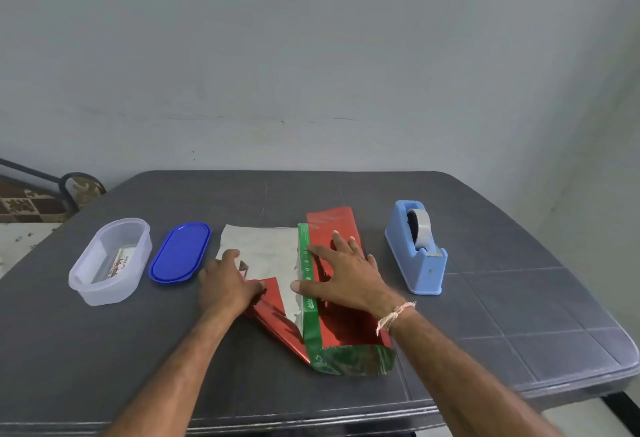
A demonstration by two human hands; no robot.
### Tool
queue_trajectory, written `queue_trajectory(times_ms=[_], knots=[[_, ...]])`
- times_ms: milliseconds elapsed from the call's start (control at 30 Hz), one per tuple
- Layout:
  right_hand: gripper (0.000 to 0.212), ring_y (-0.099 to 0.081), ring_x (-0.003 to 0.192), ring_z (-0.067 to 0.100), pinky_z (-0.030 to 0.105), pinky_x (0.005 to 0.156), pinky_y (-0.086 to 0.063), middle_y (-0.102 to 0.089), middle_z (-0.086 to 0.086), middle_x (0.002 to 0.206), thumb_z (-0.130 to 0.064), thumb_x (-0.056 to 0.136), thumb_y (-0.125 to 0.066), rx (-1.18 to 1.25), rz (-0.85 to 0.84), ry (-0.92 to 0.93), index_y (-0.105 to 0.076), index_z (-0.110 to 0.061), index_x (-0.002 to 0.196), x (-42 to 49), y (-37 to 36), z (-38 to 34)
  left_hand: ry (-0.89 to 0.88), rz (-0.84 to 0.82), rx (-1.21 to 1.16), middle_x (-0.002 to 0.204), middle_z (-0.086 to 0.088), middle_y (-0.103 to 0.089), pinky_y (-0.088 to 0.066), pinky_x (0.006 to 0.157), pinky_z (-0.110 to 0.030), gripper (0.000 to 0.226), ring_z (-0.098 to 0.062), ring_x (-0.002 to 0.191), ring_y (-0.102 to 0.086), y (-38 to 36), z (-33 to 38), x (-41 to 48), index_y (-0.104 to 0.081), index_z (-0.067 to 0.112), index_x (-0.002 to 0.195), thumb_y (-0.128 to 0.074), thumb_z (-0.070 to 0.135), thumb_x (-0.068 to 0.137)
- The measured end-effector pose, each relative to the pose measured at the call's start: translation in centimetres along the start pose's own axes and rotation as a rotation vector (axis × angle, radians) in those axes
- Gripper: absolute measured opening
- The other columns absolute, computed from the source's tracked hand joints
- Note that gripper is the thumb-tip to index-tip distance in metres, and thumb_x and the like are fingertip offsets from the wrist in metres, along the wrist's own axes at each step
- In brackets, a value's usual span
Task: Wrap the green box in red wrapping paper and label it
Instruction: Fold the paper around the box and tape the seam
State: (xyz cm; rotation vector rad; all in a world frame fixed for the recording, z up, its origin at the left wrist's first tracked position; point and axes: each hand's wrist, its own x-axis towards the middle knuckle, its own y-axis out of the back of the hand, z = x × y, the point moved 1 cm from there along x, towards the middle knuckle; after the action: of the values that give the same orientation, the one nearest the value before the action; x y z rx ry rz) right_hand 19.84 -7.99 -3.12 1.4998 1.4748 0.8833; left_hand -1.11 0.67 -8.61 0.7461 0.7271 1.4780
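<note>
The green box (309, 298) lies on the desk (485, 298). On top of it, the right hand (343, 274) with flat, spread fingers (337, 242) presses the red wrapping paper (332, 225) to keep it in place. Left of the box, the left hand (225, 281) pinches the loose paper edge, probably to fold it over.

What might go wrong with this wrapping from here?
1. Both hands are busy: the right hand presses the red wrapping paper flat on the green box, and the left hand grips the loose flap. Reaching for the tape dispenser may let the paper spring open.
2. The flap is folded over near the left hand; pulling it may crease or tear it.
</note>
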Motion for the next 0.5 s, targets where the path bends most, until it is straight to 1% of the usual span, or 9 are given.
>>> queue_trajectory(times_ms=[67, 133, 167, 200, 267, 300, 367, 400, 500], knots=[[0.093, 0.006, 0.158, 0.035, 0.070, 0.121, -0.004, 0.003, 0.005, 0.173, -0.081, 0.079, -0.062, -0.015, -0.010, -0.011, -0.027, -0.045, 0.157, 0.2, 0.0, -0.1, -0.045, -0.014, -0.015, 0.136, -0.011, -0.056, -0.044, 0.103, -0.042, 0.074, -0.032, 0.130, -0.047, 0.4, -0.7, 0.0, -0.052, 0.023, 0.143, -0.087, 0.033, 0.079], [0.094, 0.007, 0.158, 0.036, 0.069, 0.121, -0.004, 0.004, 0.005, 0.173, -0.081, 0.078, -0.061, -0.025, -0.015, -0.018, -0.025, -0.045, 0.158, 0.4, -0.2, 0.0, -0.109, -0.031, -0.008, 0.122, -0.005, -0.062, -0.048, 0.097, -0.036, 0.059, -0.024, 0.117, -0.055, 0.8, -1.6, -0.2, -0.061, 0.026, 0.135, -0.085, 0.028, 0.082], [0.095, 0.007, 0.158, 0.036, 0.070, 0.121, -0.003, 0.005, 0.005, 0.173, -0.081, 0.078, -0.061, -0.031, -0.017, -0.023, -0.024, -0.046, 0.158, 0.4, -0.3, 0.0, -0.130, -0.038, -0.006, 0.119, -0.003, -0.063, -0.049, 0.096, -0.034, 0.053, -0.020, 0.113, -0.057, 0.9, -1.9, -0.3, -0.063, 0.027, 0.132, -0.085, 0.026, 0.083], [0.095, 0.008, 0.157, 0.037, 0.070, 0.121, -0.003, 0.006, 0.005, 0.172, -0.081, 0.079, -0.061, -0.038, -0.019, -0.028, -0.023, -0.046, 0.158, 0.4, -0.4, 0.0, -0.137, -0.041, -0.007, 0.121, -0.003, -0.062, -0.050, 0.098, -0.034, 0.051, -0.019, 0.112, -0.059, 1.0, -2.2, -0.3, -0.065, 0.027, 0.130, -0.084, 0.024, 0.083], [0.095, 0.011, 0.157, 0.039, 0.071, 0.121, -0.002, 0.008, 0.005, 0.172, -0.081, 0.079, -0.061, -0.046, -0.017, -0.036, -0.022, -0.047, 0.158, 0.5, -0.5, 0.0, -0.125, -0.011, -0.016, 0.132, -0.006, -0.055, -0.049, 0.102, -0.036, 0.051, -0.020, 0.115, -0.060, 1.4, -2.6, -0.6, -0.065, 0.026, 0.129, -0.085, 0.021, 0.083], [0.095, 0.012, 0.157, 0.039, 0.071, 0.121, -0.002, 0.009, 0.006, 0.172, -0.081, 0.078, -0.062, -0.048, -0.012, -0.038, -0.023, -0.047, 0.158, 0.5, -0.5, 0.1, -0.117, 0.012, -0.035, 0.135, -0.007, -0.051, -0.048, 0.103, -0.034, 0.051, -0.020, 0.114, -0.059, 1.5, -2.7, -0.8, -0.065, 0.025, 0.130, -0.085, 0.017, 0.083], [0.095, 0.014, 0.156, 0.039, 0.071, 0.121, -0.002, 0.010, 0.006, 0.172, -0.080, 0.078, -0.063, -0.049, -0.009, -0.046, -0.023, -0.047, 0.157, 0.6, -0.4, 0.1, -0.110, 0.053, -0.081, 0.137, -0.008, -0.046, -0.046, 0.100, -0.029, 0.052, -0.015, 0.105, -0.058, 1.9, -3.0, -1.3, -0.065, 0.021, 0.130, -0.084, 0.009, 0.083], [0.095, 0.014, 0.156, 0.039, 0.070, 0.121, -0.003, 0.011, 0.007, 0.172, -0.080, 0.077, -0.063, -0.048, -0.010, -0.051, -0.023, -0.047, 0.158, 0.6, -0.3, 0.2, -0.109, 0.064, -0.106, 0.137, -0.008, -0.044, -0.048, 0.099, -0.028, 0.053, -0.015, 0.103, -0.060, 2.0, -3.2, -1.4, -0.064, 0.020, 0.129, -0.084, 0.007, 0.082], [0.096, 0.012, 0.157, 0.039, 0.071, 0.120, -0.003, 0.010, 0.006, 0.172, -0.079, 0.077, -0.064, -0.059, -0.017, -0.057, -0.023, -0.047, 0.158, 0.6, -0.2, 0.0, -0.040, 0.029, -0.183, 0.137, -0.009, -0.044, -0.055, 0.100, -0.036, 0.056, -0.021, 0.104, -0.069, 2.5, -3.6, -1.7, -0.064, 0.020, 0.130, -0.085, 0.005, 0.080]])
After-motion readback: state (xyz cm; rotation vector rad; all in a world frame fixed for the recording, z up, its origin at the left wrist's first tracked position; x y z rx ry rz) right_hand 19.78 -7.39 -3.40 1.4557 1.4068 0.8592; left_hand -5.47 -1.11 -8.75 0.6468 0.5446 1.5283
